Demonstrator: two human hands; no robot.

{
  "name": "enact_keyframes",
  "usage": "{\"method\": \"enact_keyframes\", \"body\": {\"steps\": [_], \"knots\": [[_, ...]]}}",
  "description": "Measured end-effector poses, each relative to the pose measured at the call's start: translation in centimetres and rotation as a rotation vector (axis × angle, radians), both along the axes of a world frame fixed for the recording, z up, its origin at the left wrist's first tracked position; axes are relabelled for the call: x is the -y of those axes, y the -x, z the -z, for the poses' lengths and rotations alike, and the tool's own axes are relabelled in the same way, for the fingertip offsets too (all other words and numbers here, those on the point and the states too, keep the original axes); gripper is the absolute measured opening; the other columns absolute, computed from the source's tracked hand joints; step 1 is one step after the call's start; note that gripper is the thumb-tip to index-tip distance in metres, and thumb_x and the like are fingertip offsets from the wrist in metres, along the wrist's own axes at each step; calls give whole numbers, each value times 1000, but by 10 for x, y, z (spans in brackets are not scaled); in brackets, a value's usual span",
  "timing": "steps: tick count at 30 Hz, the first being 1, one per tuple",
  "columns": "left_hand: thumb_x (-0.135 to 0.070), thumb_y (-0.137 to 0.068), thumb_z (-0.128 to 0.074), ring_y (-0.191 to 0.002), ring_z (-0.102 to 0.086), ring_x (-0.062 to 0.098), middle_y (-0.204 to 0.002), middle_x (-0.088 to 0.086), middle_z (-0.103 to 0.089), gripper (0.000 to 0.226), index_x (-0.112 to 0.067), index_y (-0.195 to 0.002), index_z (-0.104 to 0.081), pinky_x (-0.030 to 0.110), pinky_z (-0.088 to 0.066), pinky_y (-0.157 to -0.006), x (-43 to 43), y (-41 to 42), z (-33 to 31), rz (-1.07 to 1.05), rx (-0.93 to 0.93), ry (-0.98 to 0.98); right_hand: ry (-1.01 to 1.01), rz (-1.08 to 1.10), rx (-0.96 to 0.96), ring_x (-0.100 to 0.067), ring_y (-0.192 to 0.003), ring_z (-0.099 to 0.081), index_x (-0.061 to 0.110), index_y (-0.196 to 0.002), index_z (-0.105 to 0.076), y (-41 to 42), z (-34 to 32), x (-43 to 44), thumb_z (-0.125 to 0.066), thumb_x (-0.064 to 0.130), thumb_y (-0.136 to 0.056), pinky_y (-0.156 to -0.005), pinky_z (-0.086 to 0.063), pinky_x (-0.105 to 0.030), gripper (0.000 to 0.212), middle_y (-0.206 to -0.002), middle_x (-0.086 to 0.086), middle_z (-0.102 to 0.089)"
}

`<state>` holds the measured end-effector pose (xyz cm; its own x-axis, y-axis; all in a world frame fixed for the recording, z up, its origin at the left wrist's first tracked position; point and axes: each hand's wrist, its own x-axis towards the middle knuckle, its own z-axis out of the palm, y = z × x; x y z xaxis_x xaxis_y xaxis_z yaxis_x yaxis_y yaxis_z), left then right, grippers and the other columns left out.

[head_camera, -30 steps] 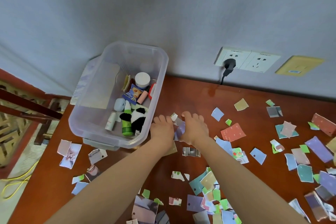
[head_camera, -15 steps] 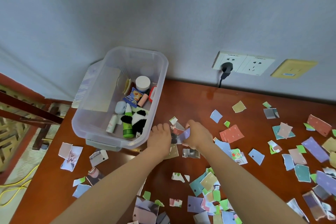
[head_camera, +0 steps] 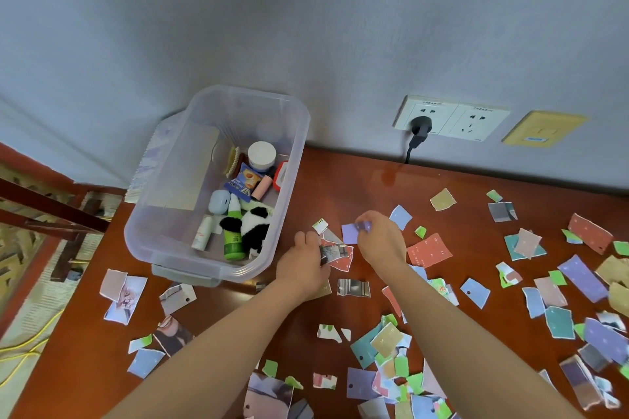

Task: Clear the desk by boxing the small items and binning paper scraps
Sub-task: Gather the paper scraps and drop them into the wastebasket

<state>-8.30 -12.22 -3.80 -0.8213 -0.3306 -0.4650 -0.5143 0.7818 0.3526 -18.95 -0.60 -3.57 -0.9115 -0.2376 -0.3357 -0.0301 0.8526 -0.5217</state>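
1. The paper scraps [head_camera: 429,250] are torn, ragged-edged pieces in lilac, red, teal, green and tan, and some are bits of photo prints. They are strewn over the tabletop [head_camera: 340,187], thickest toward its right and near edges, with a few by the left edge.
2. The clear plastic box [head_camera: 299,146] stands lidless at the far-left corner of the tabletop. It holds small items, among them a panda plush [head_camera: 253,228], a green bottle [head_camera: 233,238] and a white jar [head_camera: 261,155].
3. The left hand [head_camera: 303,265] is curled round a small bunch of scraps [head_camera: 337,253], red and grey pieces, just beside the box's near-right corner.
4. The right hand [head_camera: 381,241] pinches a lilac scrap [head_camera: 350,233] at its fingertips, just beyond the bunch.
5. The two hands are close together but apart, and loose scraps lie on the tabletop around and beneath both forearms.
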Motion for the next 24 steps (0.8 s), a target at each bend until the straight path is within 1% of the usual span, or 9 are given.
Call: {"method": "enact_keyframes", "body": {"steps": [2,4,7,9,12,15,18,22,24], "knots": [[-31,-88,-63,-98,-61,30,-126,8,-40,47,-14,-123,-37,36,-45,-75,-1,0,2,-4,-3,-11,-16,-42,57,-22,-85,-56,20,-98,-67,-2,3,0,-50,6,-90,-71,-48,-28,24,-104,-5,-67],[-29,-88,-65,-99,-61,30,-127,8,-40,47,-14,-123,-37,36,-45,-76,-2,0,2,-13,-9,-26,-10,-86,136,-26,-89,-57,17,-99,-68,-4,4,2,-48,8,-90,-72,-45,-28,24,-104,-7,-67],[-27,-88,-64,-99,-60,30,-126,7,-40,44,-15,-122,-39,36,-44,-76,0,0,3,-19,-5,-47,44,-85,256,-27,-96,-61,14,-101,-69,-6,4,7,-50,10,-88,-78,-48,-31,23,-105,-6,-67],[-27,-88,-65,-98,-60,31,-125,7,-40,42,-15,-120,-41,37,-44,-76,1,0,3,-22,-10,-60,119,-55,317,-27,-96,-63,10,-96,-69,-6,5,9,-56,12,-85,-79,-50,-34,17,-101,-8,-69],[-27,-87,-65,-96,-60,31,-123,7,-40,41,-16,-119,-41,38,-46,-76,2,-1,4,-21,-16,-68,210,-49,426,-22,-86,-64,8,-95,-69,-10,2,11,-72,13,-80,-75,-52,-33,16,-91,-6,-68],[-28,-86,-66,-91,-61,29,-121,5,-38,41,-18,-116,-41,39,-51,-76,2,-2,4,-29,-31,-84,159,-91,403,-23,-84,-63,16,-89,-67,-13,3,12,-74,5,-74,-75,-54,-37,20,-87,-2,-65],[-29,-85,-67,-90,-61,28,-121,4,-37,40,-19,-115,-42,37,-50,-75,1,-2,3,-66,-70,-119,159,-73,362,-23,-81,-60,18,-88,-66,-14,1,12,-67,2,-76,-74,-54,-38,20,-83,0,-62],[-28,-84,-67,-91,-62,23,-111,-1,-55,41,-27,-111,-37,38,-52,-76,0,3,-3,-212,-151,-298,282,104,374,-19,-81,-55,17,-91,-62,-14,-10,11,-60,-1,-82,-73,-50,-35,21,-88,1,-59],[-27,-85,-68,-90,-62,18,-107,-4,-59,43,-30,-113,-35,34,-53,-75,-3,4,-9,-270,-195,-384,345,197,404,-19,-83,-54,15,-97,-60,-15,-17,10,-58,-2,-85,-74,-50,-36,20,-91,-1,-58]]}}
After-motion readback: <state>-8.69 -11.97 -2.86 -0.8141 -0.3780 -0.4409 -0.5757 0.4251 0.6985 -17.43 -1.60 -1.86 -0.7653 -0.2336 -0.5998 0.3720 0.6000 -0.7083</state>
